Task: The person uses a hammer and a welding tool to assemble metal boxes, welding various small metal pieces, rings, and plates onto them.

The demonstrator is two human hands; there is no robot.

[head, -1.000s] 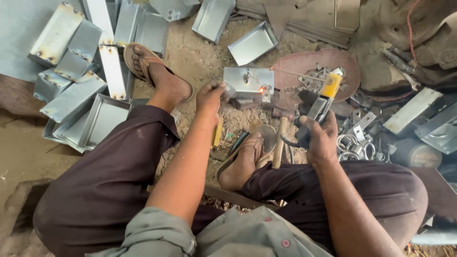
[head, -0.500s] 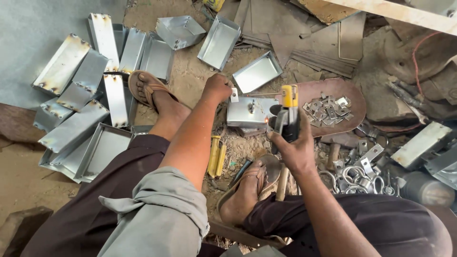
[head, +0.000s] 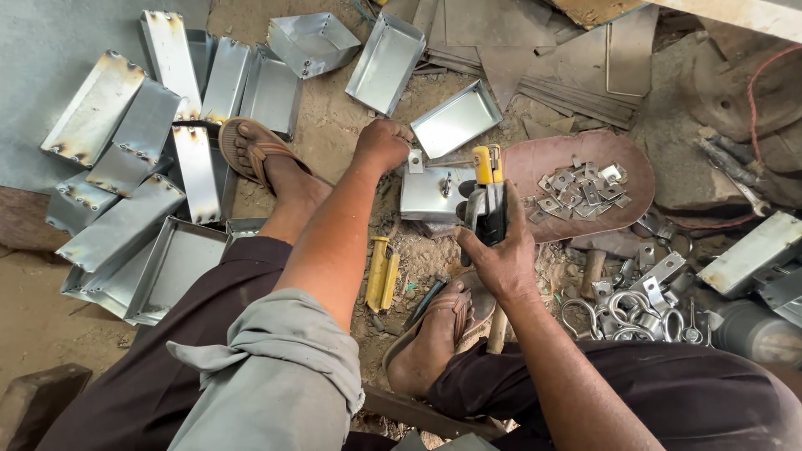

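A yellow-handled riveter [head: 489, 196] is gripped in the clenched right hand [head: 501, 255] just beside a small metal box [head: 430, 194] on the dirt floor [head: 334, 125], pressed by the closed left hand [head: 383, 144], brackets [head: 581, 188] nearby.

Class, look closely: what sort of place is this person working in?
Probably a small sheet-metal workshop with a dirt floor: folded metal trays lie piled about, a dish of small metal brackets sits nearby, and the right hand grips a yellow-handled tool.
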